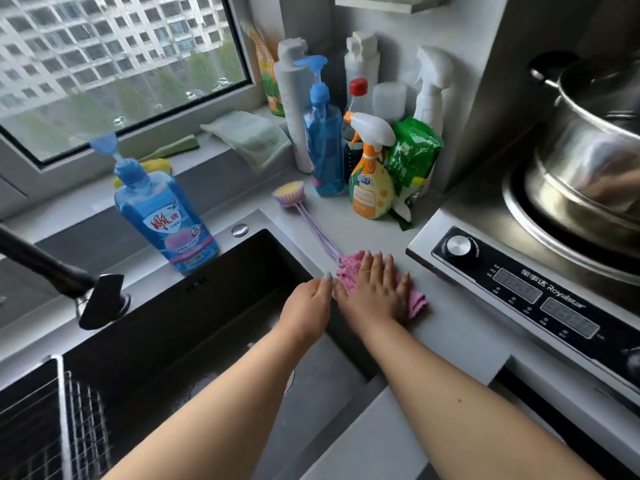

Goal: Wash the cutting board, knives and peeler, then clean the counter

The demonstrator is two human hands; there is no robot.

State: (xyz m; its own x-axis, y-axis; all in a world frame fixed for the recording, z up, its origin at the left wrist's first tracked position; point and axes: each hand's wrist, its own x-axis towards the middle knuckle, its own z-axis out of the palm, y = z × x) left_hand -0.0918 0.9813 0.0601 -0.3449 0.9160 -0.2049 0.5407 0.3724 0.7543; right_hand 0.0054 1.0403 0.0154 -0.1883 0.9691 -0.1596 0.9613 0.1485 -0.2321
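Pink cloth (349, 271): lay on the grey table (450, 327) between sink (221, 306) and cooker (540, 289). Your right hand (375, 292) pressed it flat, fingers straight. Your left hand (308, 306) hovered at the sink's edge, loosely cupped, holding nothing. Best practice, judged: you kept the palm flat, swept crumbs toward the cupped hand, and cleared the purple brush (294, 195) touching the cloth.
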